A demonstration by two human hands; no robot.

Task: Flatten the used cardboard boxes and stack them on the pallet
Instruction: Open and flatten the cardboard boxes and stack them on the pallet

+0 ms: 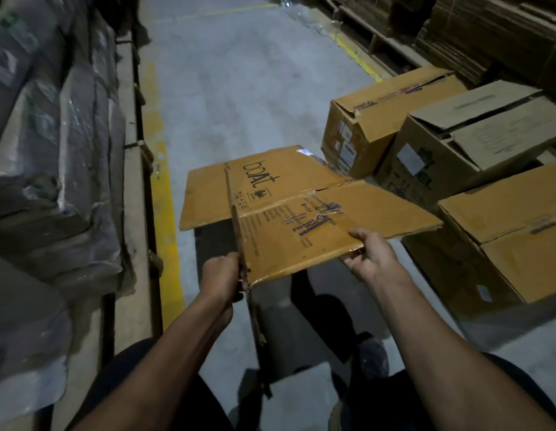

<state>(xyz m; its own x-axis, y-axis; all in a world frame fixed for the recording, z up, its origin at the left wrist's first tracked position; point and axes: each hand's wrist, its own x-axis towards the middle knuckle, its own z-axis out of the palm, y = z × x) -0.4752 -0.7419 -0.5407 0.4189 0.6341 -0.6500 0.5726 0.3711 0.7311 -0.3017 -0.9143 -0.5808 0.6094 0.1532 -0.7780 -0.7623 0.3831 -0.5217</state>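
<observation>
A flattened brown cardboard box [286, 206] printed "boAt", with blue tape, hangs level above the floor in front of me. My left hand [222, 276] grips its near left corner along a fold. My right hand [371, 255] pinches its near right edge, thumb on top and fingers underneath. One flap hangs down below the near edge, between my legs. Several unflattened cardboard boxes [379, 119] stand on the floor at the right, the nearest one [516, 241] beside my right arm.
Plastic-wrapped stacks [53, 150] line the left side behind a yellow floor line [164, 213]. Stacks of flat cardboard on a pallet [475, 29] fill the far right. A grey concrete aisle [239, 88] runs ahead between them.
</observation>
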